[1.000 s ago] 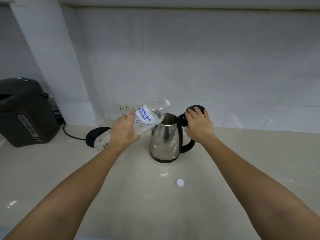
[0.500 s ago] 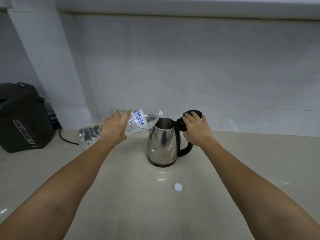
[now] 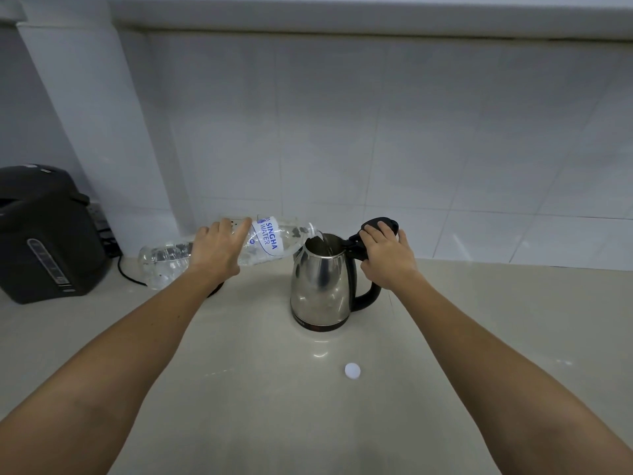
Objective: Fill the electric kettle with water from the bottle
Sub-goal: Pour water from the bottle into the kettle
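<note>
Clear plastic bottle [image 3: 267, 242] is lying nearly level in the clenched left hand [image 3: 215, 250], mouth pointing right over the kettle [image 3: 320, 286]; right hand [image 3: 385, 253] is gripping its lid [image 3: 378, 223].

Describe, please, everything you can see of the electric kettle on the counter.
The electric kettle stands upright on the pale counter, a shiny steel body with a dark band at its foot and a black handle on its right. Its black lid is tipped back open, with the right hand resting on the lid and the handle's top. The left hand holds the clear water bottle nearly level, its mouth at the rim, and a thin stream runs in. The water level inside cannot be seen.
</note>
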{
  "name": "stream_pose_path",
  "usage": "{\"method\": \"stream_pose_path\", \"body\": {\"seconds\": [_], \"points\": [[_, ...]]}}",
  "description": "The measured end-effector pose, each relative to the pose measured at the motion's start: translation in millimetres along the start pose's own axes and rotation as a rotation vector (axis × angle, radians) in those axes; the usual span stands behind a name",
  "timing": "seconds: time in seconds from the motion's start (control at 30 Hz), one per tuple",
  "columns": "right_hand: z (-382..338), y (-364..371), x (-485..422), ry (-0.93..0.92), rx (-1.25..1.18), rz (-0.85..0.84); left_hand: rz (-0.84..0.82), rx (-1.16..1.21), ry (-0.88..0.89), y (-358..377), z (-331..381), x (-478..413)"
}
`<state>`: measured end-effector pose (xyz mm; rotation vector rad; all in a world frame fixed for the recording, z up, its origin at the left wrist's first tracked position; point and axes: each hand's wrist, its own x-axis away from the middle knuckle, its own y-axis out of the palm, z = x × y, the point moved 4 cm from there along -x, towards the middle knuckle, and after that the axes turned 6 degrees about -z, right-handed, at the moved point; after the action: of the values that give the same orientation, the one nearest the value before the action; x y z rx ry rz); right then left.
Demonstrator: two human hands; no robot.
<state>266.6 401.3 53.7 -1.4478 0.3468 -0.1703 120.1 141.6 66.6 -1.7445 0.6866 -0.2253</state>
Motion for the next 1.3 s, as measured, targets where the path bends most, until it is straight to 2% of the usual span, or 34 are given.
{"method": "stream_pose_path", "body": {"seconds": [1.3], "points": [[-1.0,-2.1,3.5,0.016,-0.025,-0.071,0.022,0.016,-0.053,-28.1,-16.4,5.7]]}}
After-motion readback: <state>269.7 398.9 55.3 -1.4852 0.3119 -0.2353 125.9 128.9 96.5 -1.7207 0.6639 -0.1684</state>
